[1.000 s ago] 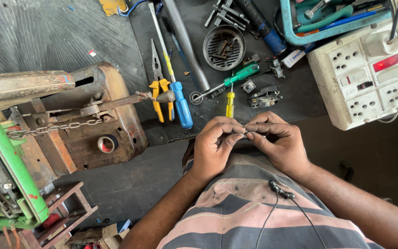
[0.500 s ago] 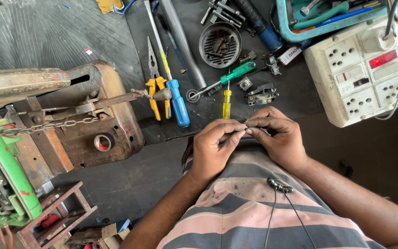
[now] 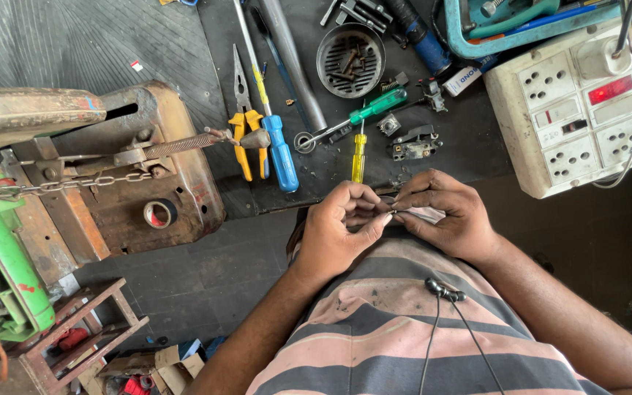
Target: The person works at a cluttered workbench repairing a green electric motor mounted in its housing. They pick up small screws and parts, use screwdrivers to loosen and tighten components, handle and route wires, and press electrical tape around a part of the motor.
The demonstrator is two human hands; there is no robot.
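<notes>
My left hand [image 3: 341,230] and my right hand [image 3: 444,216] meet close to my chest, just below the dark workbench edge. Their fingertips pinch a small thin metal piece [image 3: 395,213] together; its exact kind is too small to tell. A bit of pale cloth or paper [image 3: 426,214] shows under my right fingers. On the bench right above my hands lie a yellow screwdriver [image 3: 359,157], a green-handled screwdriver [image 3: 374,108], a blue-handled screwdriver [image 3: 279,150] and yellow-handled pliers [image 3: 243,135].
A white socket board [image 3: 576,110] sits at the right. A round metal strainer [image 3: 350,50] holds screws at the back. A small black switch part [image 3: 412,143] lies near my right hand. A rusty machine [image 3: 96,168] with chain and spring stands at left.
My hands have stayed pinched together on the small piece, with only slight finger movement. The view has shifted a little.
</notes>
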